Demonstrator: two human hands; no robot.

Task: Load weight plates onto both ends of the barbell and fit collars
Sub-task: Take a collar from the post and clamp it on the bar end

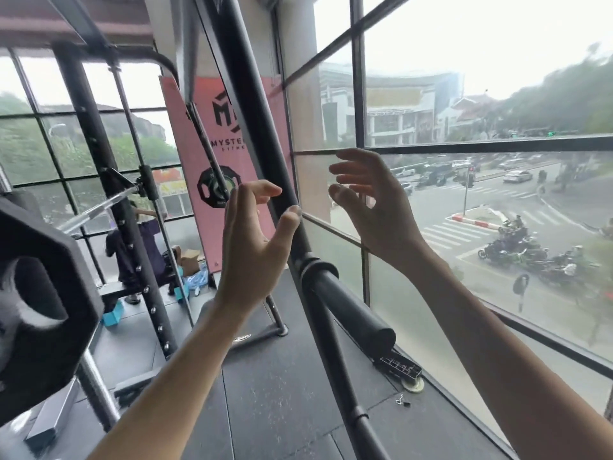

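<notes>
A black barbell sleeve [358, 310] sticks out toward me at centre, bare, with its ringed shoulder [315, 267] against a slanted black rack upright [265, 154]. My left hand [255, 240] is raised just left of the upright, fingers loosely spread, thumb tip near the upright, holding nothing. My right hand [371, 207] hovers right of the upright in front of the window, fingers spread and empty. A black hexagonal weight plate [43, 303] with a grip hole sits on a steel bar [96, 210] at the left edge. No collar shows.
Large glass windows [464, 227] close off the right side, above a street. A pink banner [212, 161] hangs behind the rack. A person [139, 247] sits by another rack frame [86, 134] at the left. Dark rubber floor [282, 393] lies below, with a small floor vent [398, 363].
</notes>
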